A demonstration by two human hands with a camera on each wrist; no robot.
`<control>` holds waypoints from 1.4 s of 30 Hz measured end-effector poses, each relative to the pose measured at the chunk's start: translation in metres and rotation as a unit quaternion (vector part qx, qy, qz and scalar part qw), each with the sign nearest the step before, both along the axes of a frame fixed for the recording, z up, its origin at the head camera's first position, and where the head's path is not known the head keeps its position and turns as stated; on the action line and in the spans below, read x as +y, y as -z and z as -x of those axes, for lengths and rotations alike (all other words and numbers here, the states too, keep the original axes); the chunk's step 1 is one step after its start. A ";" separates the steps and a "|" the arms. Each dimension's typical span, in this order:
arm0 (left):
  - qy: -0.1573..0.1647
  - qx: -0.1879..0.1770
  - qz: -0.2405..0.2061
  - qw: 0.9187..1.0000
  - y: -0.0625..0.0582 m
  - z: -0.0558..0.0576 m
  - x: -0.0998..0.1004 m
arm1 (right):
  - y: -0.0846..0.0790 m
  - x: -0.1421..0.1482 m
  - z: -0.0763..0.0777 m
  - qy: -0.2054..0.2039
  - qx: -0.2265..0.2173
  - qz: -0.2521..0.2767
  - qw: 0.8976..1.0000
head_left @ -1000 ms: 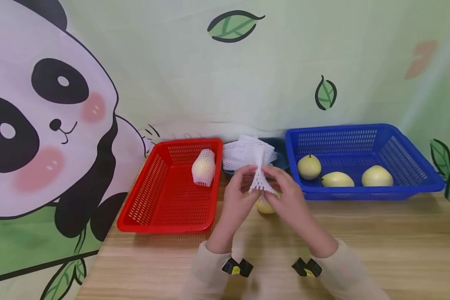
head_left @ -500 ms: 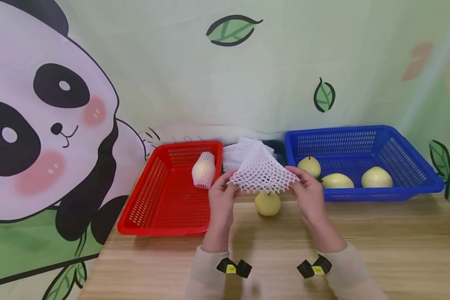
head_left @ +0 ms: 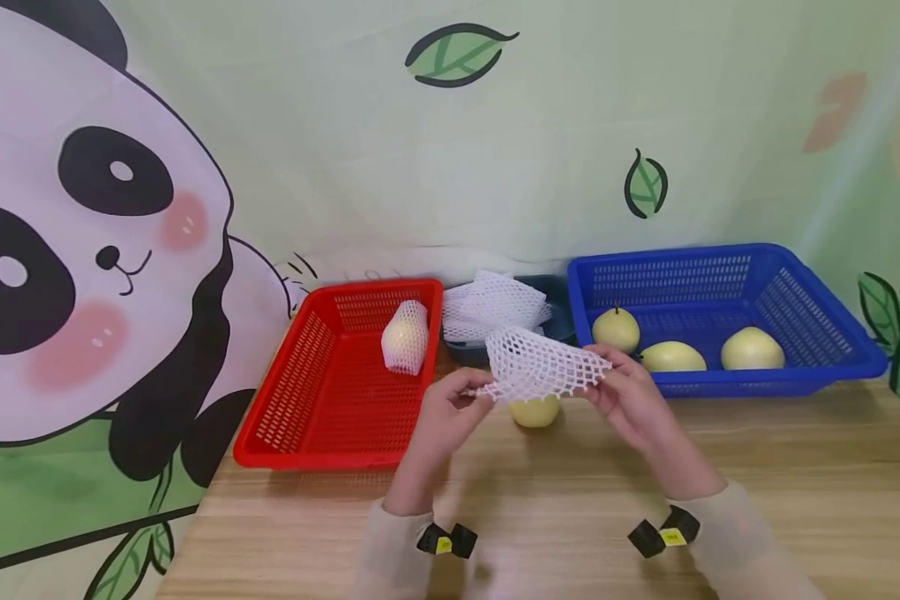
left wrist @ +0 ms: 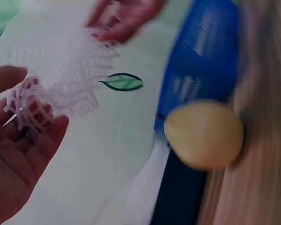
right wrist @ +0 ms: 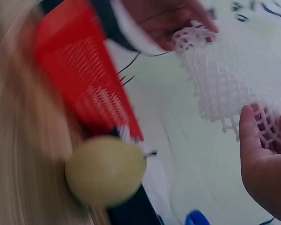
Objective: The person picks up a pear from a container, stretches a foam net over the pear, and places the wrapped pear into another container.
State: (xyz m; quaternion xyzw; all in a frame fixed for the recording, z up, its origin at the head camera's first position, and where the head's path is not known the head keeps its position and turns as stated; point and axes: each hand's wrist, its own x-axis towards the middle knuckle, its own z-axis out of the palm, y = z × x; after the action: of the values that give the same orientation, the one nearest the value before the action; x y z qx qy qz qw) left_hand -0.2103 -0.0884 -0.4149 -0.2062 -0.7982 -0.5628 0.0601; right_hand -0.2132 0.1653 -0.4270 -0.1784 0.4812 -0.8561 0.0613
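Note:
A white foam fruit net (head_left: 540,365) is stretched sideways between my two hands, its open edge toward me. My left hand (head_left: 450,408) pinches the left end of the net, and my right hand (head_left: 633,400) grips its right end. In the left wrist view the mesh (left wrist: 61,70) wraps over the left fingertips. Just under the net a yellow pear (head_left: 535,412) rests on the wooden table, its top hidden by the mesh in the head view. The right wrist view shows that pear (right wrist: 105,171) with its stem, apart from both hands.
A red basket (head_left: 330,458) at left holds one netted pear (head_left: 405,337). Behind the hands, a dark teal container (head_left: 562,308) holds more flat foam nets (head_left: 495,304). At right, a blue basket (head_left: 832,367) contains three bare pears (head_left: 752,348).
My hands first held the net bunched together, then spread its opening wide. Now they are farther apart, and the net has tipped and lowered over the pear's top in view.

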 end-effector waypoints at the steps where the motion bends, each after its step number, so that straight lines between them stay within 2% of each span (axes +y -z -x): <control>1: 0.002 0.064 0.081 0.995 0.000 -0.001 -0.001 | 0.001 0.002 -0.001 0.020 0.045 -0.061 0.997; 2: 0.002 0.127 0.158 0.979 -0.001 -0.002 -0.002 | 0.002 0.004 -0.002 0.043 0.104 -0.131 0.985; 3: 0.003 0.187 0.226 0.956 -0.002 -0.002 -0.003 | 0.004 0.005 -0.002 0.071 0.170 -0.208 0.961; 4: 0.001 0.234 0.283 0.930 -0.003 -0.002 -0.003 | 0.005 0.007 -0.002 0.104 0.237 -0.287 0.922; 5: -0.001 0.270 0.331 0.904 -0.003 -0.001 -0.003 | 0.006 0.008 -0.001 0.138 0.299 -0.358 0.874; 6: -0.006 0.295 0.368 0.882 -0.004 0.000 -0.002 | 0.007 0.010 -0.001 0.168 0.354 -0.416 0.820; 7: -0.012 0.313 0.396 0.863 -0.003 0.002 -0.001 | 0.008 0.010 0.001 0.189 0.399 -0.458 0.772; 8: -0.019 0.323 0.417 0.849 -0.002 0.004 0.000 | 0.009 0.010 0.003 0.199 0.438 -0.488 0.728; 9: -0.028 0.330 0.432 0.839 0.000 0.006 0.001 | 0.009 0.010 0.005 0.203 0.464 -0.513 0.693; 10: -0.036 0.330 0.442 0.834 0.003 0.007 0.003 | 0.010 0.009 0.006 0.204 0.479 -0.534 0.666; 11: -0.042 0.327 0.447 0.832 0.006 0.009 0.005 | 0.011 0.009 0.008 0.201 0.489 -0.548 0.648; 13: -0.055 0.316 0.453 0.832 0.015 0.012 0.008 | 0.013 0.007 0.012 0.199 0.495 -0.567 0.627; 15: -0.064 0.302 0.457 0.834 0.024 0.014 0.013 | 0.017 0.005 0.014 0.194 0.486 -0.584 0.620; 17: -0.069 0.289 0.458 0.838 0.032 0.016 0.017 | 0.020 0.003 0.016 0.184 0.462 -0.602 0.625; 22: -0.067 0.259 0.466 0.843 0.042 0.020 0.025 | 0.030 0.001 0.017 0.137 0.375 -0.634 0.662; 25: -0.056 0.246 0.472 0.845 0.042 0.021 0.029 | 0.038 0.001 0.016 0.125 0.338 -0.642 0.677; 28: -0.052 0.238 0.479 0.843 0.043 0.022 0.032 | 0.044 0.001 0.017 0.129 0.329 -0.641 0.682; 32: -0.058 0.214 0.486 0.845 0.046 0.025 0.032 | 0.048 0.000 0.021 0.128 0.336 -0.639 0.680; 35: -0.062 0.190 0.489 0.849 0.050 0.026 0.032 | 0.050 -0.001 0.026 0.107 0.330 -0.646 0.680; 38: -0.064 0.181 0.489 0.851 0.054 0.027 0.032 | 0.053 -0.002 0.032 0.077 0.320 -0.649 0.686; 42: -0.051 0.158 0.478 0.862 0.059 0.031 0.030 | 0.057 -0.001 0.041 0.042 0.320 -0.650 0.688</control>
State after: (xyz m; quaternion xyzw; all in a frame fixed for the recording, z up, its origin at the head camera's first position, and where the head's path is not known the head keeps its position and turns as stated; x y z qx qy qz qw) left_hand -0.2408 -0.0584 -0.4742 -0.2548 -0.9585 -0.0680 0.1083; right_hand -0.2541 0.1641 -0.4840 -0.3360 0.9149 -0.2215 -0.0320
